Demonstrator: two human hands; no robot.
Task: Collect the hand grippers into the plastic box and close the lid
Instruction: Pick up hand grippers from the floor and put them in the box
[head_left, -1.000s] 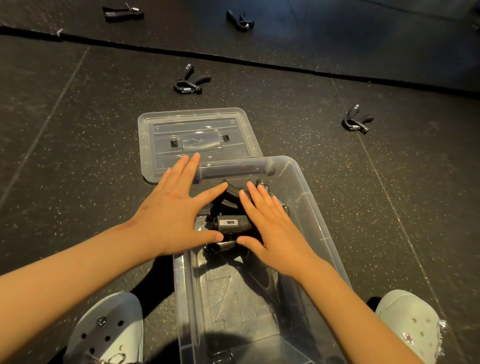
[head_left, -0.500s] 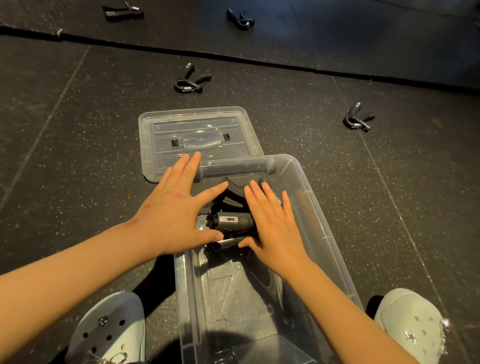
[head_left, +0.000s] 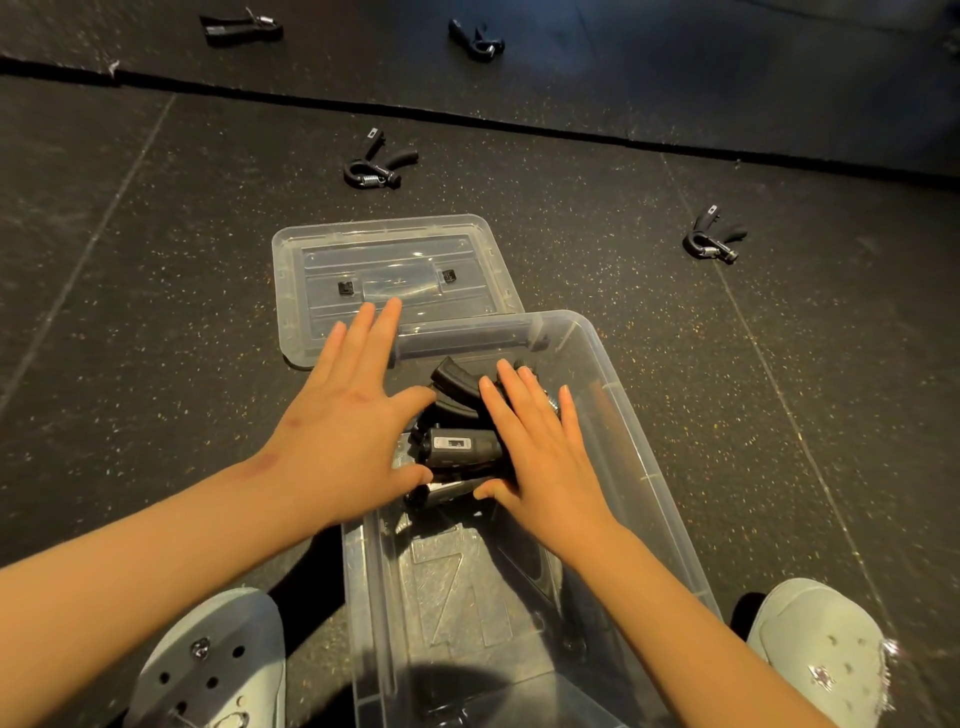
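Observation:
A clear plastic box (head_left: 644, 447) stands on the floor between my feet. Several black hand grippers (head_left: 457, 447) lie piled at its far end. My left hand (head_left: 348, 431) hovers flat over the box's left rim, fingers spread and straight. My right hand (head_left: 540, 452) lies inside the box with straight fingers resting on the pile. The clear lid (head_left: 384, 275) lies flat on the floor just beyond the box. Loose hand grippers lie on the floor: one beyond the lid (head_left: 376, 163), one to the right (head_left: 714, 236), two far off (head_left: 241, 26) (head_left: 475, 39).
The floor is dark speckled rubber matting with a seam (head_left: 519, 124) running across beyond the lid. My two pale clogs (head_left: 213, 670) (head_left: 821, 644) flank the box at the bottom of the view.
My right hand has slid slightly toward the left over the pile of grippers. My left hand has barely moved.

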